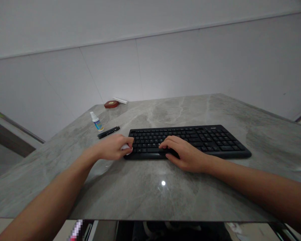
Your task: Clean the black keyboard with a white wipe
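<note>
A black full-size keyboard (172, 132) lies on the grey marbled table. My left hand (114, 146) is closed at the keyboard's left end, around a small white wad (125, 147). Only a bit of it shows between thumb and fingers; it looks like tissue or cloth, but I cannot tell which. Over the lower middle of the keys is my right hand (183, 152), its fingers slightly bent and its thumb apart at the front edge. No object shows in it.
Left of the keyboard lies a black pen-like object (108, 132). Behind it stands a small white spray bottle (97, 121) with a blue label. At the back are a reddish-brown case (111, 104) and a flat white piece (120, 100), before a pale wall (165, 67).
</note>
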`<act>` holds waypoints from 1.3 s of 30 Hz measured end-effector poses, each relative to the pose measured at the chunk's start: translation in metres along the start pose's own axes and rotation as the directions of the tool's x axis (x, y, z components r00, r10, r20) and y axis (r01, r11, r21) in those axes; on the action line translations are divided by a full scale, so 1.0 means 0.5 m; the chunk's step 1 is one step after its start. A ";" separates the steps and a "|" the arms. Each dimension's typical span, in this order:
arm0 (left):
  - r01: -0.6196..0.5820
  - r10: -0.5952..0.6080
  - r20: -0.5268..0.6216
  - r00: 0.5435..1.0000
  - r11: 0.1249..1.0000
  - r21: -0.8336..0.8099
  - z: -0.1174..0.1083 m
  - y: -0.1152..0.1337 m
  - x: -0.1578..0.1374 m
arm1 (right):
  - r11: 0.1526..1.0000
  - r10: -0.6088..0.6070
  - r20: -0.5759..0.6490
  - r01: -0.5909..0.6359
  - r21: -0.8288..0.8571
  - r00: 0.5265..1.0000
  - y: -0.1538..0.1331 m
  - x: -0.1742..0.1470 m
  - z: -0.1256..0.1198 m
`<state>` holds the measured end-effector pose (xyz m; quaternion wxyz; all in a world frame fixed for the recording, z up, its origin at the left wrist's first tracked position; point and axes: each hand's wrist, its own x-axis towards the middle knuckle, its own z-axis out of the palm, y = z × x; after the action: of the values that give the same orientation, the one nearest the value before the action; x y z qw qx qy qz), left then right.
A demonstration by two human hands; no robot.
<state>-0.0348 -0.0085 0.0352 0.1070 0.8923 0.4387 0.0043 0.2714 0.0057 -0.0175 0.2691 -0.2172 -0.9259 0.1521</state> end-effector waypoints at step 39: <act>-0.079 0.078 -0.032 0.996 0.996 -0.050 0.010 0.016 0.008 | 1.000 0.011 0.002 -0.011 0.000 1.000 0.001 0.001 -0.001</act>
<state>-0.0254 -0.0111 0.0316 0.1229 0.9057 0.4044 0.0329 0.2715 0.0061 -0.0172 0.2673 -0.2222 -0.9250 0.1536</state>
